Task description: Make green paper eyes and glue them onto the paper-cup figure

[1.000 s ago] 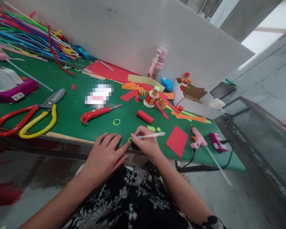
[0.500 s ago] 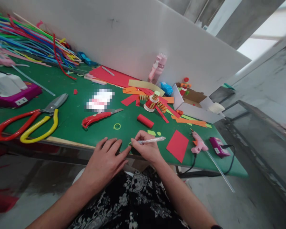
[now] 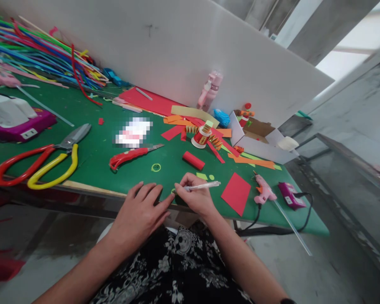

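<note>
My right hand is closed around a clear-barrelled pen, its tip down at the table's front edge. Under the pen tip lies a small light-green paper piece, mostly covered by my fingers. My left hand rests with fingers spread, its index fingertip touching that green piece. Just beyond my hands are a light-green paper ring, a red paper roll and green paper scraps. A paper-cup figure with folded yellow strips stands farther back.
Large scissors with red and yellow handles and a red utility knife lie at left. A red paper sheet and a pink glue gun are at right. An open white box stands behind, strips around it.
</note>
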